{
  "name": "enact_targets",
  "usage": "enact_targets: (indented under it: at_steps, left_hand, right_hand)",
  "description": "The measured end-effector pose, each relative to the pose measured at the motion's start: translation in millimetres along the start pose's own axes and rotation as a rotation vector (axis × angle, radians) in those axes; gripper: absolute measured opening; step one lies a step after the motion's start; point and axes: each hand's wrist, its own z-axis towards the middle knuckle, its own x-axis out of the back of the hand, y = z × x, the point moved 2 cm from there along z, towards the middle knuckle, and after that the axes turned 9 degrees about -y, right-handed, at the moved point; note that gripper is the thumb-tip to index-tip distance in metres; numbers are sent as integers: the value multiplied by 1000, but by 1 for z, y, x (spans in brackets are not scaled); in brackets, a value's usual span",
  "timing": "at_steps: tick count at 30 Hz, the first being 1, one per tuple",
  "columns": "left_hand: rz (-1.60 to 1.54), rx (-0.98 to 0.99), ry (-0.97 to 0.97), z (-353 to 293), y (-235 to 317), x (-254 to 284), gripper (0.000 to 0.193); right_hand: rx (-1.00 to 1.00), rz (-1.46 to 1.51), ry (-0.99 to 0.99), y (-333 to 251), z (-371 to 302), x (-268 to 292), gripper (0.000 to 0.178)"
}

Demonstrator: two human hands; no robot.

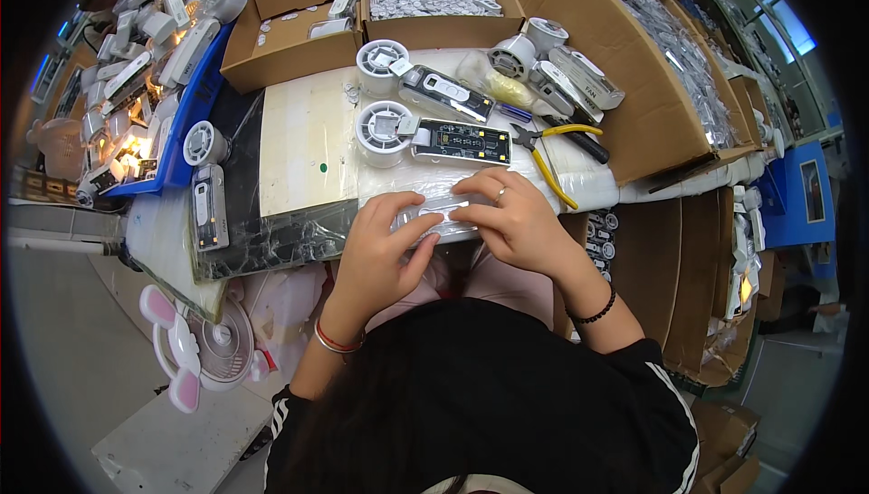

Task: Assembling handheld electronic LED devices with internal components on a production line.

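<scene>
At the front edge of the table, my left hand (385, 245) and my right hand (516, 222) face each other over a clear, whitish plastic piece (433, 213). Both sets of fingers are bent in and pinch it from either side. Fingertips partly hide it. Just beyond lies a handheld fan unit, its dark circuit board (463, 141) exposed and its round white head (383, 134) to the left. Another fan with a light-grey body (444, 93) rests behind that one. Yellow-handled pliers (552, 163) lie beside my right hand.
A blue bin (195, 86) heaped with fan parts stands left. Open cardboard boxes with small parts (294, 19) (441, 23) sit at the back; a large carton (625, 59) rises right. Finished-looking fans (575, 86) cluster near it. A bunny-eared fan (217, 335) stands below the table.
</scene>
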Motion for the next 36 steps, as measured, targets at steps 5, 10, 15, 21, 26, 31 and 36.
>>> enact_targets:
  at_steps: [5, 10, 15, 21, 26, 31, 36]
  left_hand:
    - [40, 3, -25, 1, 2, 3, 24]
    - [-5, 4, -25, 1, -1, 5, 26]
    - [-147, 63, 59, 1, -2, 14, 29]
    - [-464, 229, 329, 4, -28, 22, 19]
    - [-755, 401, 280, 9, -47, 18, 31]
    - [-1382, 476, 217, 28, -35, 35, 54]
    - [-1457, 363, 227, 37, -16, 61, 55]
  right_hand:
    - [2, 43, -106, 4, 7, 4, 23]
    - [-23, 185, 151, 13, 9, 14, 23]
    - [-118, -78, 124, 33, 30, 26, 35]
    - [-94, -200, 166, 36, 45, 21, 43]
    - [-34, -272, 109, 37, 53, 22, 50]
    - [64, -430, 254, 2, 45, 31, 49]
    - [187, -354, 303, -26, 39, 40, 44]
